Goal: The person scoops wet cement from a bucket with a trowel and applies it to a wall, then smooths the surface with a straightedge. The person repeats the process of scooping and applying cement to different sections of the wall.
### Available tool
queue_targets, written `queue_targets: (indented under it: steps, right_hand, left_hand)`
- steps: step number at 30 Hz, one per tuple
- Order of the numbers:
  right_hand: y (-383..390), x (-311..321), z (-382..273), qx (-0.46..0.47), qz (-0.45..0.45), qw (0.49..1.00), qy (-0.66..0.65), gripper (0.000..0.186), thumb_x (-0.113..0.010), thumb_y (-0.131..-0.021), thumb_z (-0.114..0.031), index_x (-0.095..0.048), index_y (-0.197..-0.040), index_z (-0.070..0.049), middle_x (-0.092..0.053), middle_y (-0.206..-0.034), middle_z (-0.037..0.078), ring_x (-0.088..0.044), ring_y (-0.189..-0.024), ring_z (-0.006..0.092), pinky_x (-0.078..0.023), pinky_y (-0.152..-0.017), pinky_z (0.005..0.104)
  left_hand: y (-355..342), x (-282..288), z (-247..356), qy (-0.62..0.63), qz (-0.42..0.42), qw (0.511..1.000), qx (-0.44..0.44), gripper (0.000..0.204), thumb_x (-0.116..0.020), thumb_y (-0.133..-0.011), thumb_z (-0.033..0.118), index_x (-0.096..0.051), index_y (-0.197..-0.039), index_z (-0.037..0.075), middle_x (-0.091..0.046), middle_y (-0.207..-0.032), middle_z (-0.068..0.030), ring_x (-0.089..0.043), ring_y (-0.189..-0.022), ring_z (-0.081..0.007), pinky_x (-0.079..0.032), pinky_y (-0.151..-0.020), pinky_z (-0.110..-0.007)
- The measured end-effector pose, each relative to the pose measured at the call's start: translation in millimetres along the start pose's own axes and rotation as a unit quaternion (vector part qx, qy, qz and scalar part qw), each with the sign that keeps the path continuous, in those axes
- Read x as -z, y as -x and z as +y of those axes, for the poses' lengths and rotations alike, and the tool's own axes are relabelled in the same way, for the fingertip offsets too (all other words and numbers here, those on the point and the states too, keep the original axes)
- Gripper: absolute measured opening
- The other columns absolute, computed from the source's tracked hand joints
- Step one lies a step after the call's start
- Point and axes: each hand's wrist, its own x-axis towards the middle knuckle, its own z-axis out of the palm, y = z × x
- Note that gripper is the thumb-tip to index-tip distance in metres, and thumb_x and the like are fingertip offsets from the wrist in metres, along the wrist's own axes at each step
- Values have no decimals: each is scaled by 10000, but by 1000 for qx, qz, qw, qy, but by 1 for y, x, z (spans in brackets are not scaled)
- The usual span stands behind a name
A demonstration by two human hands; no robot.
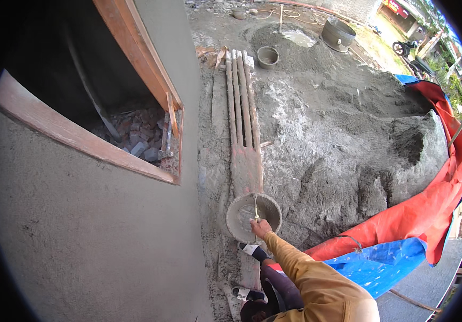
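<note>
Free into the bucket (276,208) from either side, blocked mid-mouth by the right hand (262,228) on the handle (256,205); walled off left by grey plaster (107,231), banked up right by the sand heap (327,177), pinched nearside by a shoe (250,249), passable ahead above the plank (247,169).

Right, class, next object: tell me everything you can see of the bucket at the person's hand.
The bucket is round, wide-mouthed and grey, its material unclear, with pale cement-like smears inside. Seen from above, its mouth is open. A thin strip, apparently its handle, crosses the mouth, and the right hand closes around it. In view, it overlaps the slatted board; whether it rests or hangs is unclear.
</note>
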Motion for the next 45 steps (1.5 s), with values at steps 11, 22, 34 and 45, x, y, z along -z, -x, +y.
queue_targets:
  steps: [11,22,34,45]
  right_hand:
    - [180,9,-95,155,-91,972,149,568,-348,-898,-494,-611,-1025,-7,-600,-1009,263,-558,-1001,406,-426,-876,458]
    - [264,-122,-63,441,-250,746,432,409,-434,-887,-409,-532,-794,-23,-618,-733,145,-616,-672,304,-482,-646,406]
    - [469,-236,-45,211,-630,640,385,576,-451,-883,-514,-594,-990,34,-633,-864,114,-592,-840,180,-452,-752,332]
    - [503,-279,-49,263,-705,451,480,542,-457,-901,-460,-537,-1098,39,-617,-959,121,-609,-881,188,-470,-809,333]
  left_hand:
    - [48,110,-55,90,86,990,-69,412,-488,-908,394,-535,-1112,40,-620,-965,-95,-599,-824,-187,-459,-674,-340]
    - [53,129,-129,204,68,948,-233,400,-488,-919,367,-580,-1052,1,-637,-907,-92,-596,-791,-157,-472,-640,-276]
    - [155,95,-139,591,102,753,-270,741,-676,-802,378,-324,-1328,-7,-491,-1224,-115,-478,-1110,-170,-404,-922,-298]
    - [261,50,-253,648,519,553,70,558,-636,-766,517,-622,-790,-41,-565,-678,-57,-510,-645,-129,-428,-635,-301]
